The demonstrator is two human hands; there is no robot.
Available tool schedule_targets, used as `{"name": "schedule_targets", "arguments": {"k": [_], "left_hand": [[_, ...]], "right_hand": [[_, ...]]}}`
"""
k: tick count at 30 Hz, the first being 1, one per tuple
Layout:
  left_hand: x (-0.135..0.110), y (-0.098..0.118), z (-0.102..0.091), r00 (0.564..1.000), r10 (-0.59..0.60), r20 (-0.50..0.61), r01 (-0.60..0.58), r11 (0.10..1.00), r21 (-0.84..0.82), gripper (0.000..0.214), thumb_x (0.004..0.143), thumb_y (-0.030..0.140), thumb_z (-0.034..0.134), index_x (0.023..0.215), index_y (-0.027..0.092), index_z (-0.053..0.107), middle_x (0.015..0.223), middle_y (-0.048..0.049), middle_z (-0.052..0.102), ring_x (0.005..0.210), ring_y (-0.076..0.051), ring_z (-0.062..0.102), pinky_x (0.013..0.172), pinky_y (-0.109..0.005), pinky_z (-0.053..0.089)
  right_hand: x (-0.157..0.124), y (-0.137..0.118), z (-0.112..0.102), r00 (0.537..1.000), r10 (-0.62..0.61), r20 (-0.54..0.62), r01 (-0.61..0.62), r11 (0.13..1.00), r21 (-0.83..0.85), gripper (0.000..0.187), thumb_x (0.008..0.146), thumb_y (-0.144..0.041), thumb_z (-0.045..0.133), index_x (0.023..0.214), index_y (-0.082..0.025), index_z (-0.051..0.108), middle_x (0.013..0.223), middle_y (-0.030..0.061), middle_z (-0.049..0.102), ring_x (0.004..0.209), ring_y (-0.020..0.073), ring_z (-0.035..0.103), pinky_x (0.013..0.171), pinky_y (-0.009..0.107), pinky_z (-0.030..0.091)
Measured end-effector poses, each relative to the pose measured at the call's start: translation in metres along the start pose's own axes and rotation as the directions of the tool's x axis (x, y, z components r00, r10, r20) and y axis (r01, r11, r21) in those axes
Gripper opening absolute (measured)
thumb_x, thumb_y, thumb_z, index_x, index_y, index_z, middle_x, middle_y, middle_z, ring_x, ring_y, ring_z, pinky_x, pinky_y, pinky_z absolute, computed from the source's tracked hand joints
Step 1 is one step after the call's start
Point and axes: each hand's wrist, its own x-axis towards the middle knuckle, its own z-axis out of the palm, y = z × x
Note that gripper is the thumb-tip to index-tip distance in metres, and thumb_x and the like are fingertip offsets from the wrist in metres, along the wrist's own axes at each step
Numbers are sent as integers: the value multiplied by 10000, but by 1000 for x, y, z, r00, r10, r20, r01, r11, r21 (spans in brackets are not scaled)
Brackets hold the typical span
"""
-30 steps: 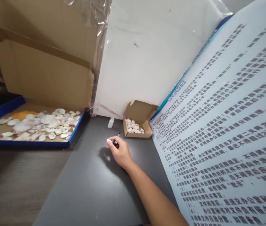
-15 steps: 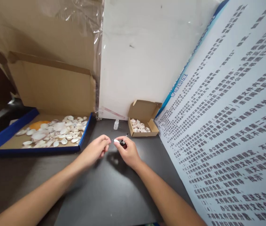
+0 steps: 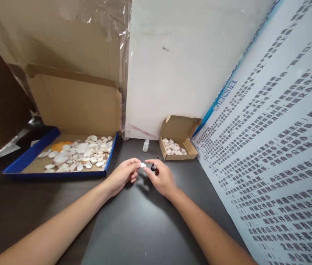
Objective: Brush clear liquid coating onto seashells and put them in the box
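Observation:
A small white shell (image 3: 143,165) sits pinched at the fingertips of my left hand (image 3: 124,175). Close against its other side is my right hand (image 3: 162,179), whose thumb and forefinger are parted around the shell's edge. Within the curled fingers of that hand shows a small black round-ended thing (image 3: 153,167); its kind cannot be made out. Beyond both hands a small clear bottle (image 3: 146,145) with a white label stands on the dark table (image 3: 122,228).
At left, a blue-edged cardboard box (image 3: 55,176) with its lid raised holds many pale shells and something orange. A smaller open carton (image 3: 179,157) of shells stands behind my right hand. A white board (image 3: 172,66) backs the table; a printed panel (image 3: 268,154) leans along the right.
The shell has passed from my right fingertips to my left ones. My right thumb and forefinger have parted. The view has shifted a little to the left.

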Motion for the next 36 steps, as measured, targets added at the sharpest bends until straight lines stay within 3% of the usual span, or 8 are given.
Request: {"name": "schedule_targets", "arguments": {"k": [3, 7, 10, 17, 21, 26, 32, 36], "left_hand": [[-1, -2, -1, 999, 12, -43, -13, 999, -36, 209, 758, 327, 629, 795, 189, 476, 507, 68, 467, 451, -71, 422, 452, -169, 360], [0, -3, -3, 998, 10, -66, -10, 1000, -7, 141, 754, 273, 576, 805, 192, 472, 583, 26, 568, 485, -99, 533, 442, -180, 411], [3, -3, -4, 997, 20, -72, -21, 1000, -18, 135, 747, 252, 568, 798, 199, 454, 720, 18, 611, 462, -91, 547, 400, -189, 407], [6, -6, -9, 997, 71, -29, -71, 997, -25, 191, 818, 359, 566, 782, 182, 502, 694, 29, 552, 436, -58, 481, 386, -174, 393], [6, -5, -10, 996, 85, -6, -85, 996, -38, 242, 811, 400, 613, 819, 189, 496, 841, 6, 591, 482, -58, 521, 392, -177, 412], [5, -4, -8, 997, 76, -24, -76, 996, -34, 256, 812, 405, 632, 808, 205, 470, 621, 63, 456, 490, -71, 491, 400, -151, 400], [5, -7, -9, 994, 113, 5, -112, 992, -51, 249, 802, 385, 637, 801, 185, 488, 706, 52, 475, 457, -36, 415, 371, -146, 353], [4, -8, -9, 993, 118, -19, -119, 992, -29, 228, 797, 361, 631, 812, 183, 490, 744, 41, 510, 449, -41, 443, 380, -171, 397]], "right_hand": [[1, 1, -4, 996, 26, 86, -25, 1000, -15, 228, 945, -317, 458, 1038, -198, 629, 958, 43, 664, 760, 156, 579, 711, 267, 416], [-1, -3, -6, 965, 147, 216, -125, 986, -109, 192, 914, -303, 481, 1074, -209, 530, 647, -47, 542, 552, 137, 467, 574, 247, 334], [-2, -8, -5, 959, 109, 262, -74, 987, -140, 85, 891, -295, 516, 898, -213, 538, 664, -45, 541, 590, 128, 472, 589, 237, 313], [2, -10, -6, 958, 87, 272, -38, 983, -181, 273, 929, -344, 454, 704, -192, 434, 678, -12, 536, 656, 141, 479, 614, 249, 283], [0, -12, -7, 949, 103, 297, -42, 978, -203, 273, 924, -334, 454, 694, -189, 434, 674, -10, 541, 651, 139, 481, 603, 248, 263], [-3, -17, -3, 944, 140, 298, -51, 957, -285, 275, 909, -314, 470, 672, -188, 409, 643, -18, 516, 618, 127, 443, 575, 247, 225], [-2, -17, -1, 940, 259, 224, -151, 900, -408, 268, 902, -309, 477, 667, -186, 437, 660, 0, 574, 611, 130, 456, 564, 257, 202], [-4, -19, -2, 941, 220, 256, -117, 924, -363, 253, 899, -302, 480, 675, -187, 459, 657, -2, 587, 611, 129, 476, 563, 253, 209]]}}
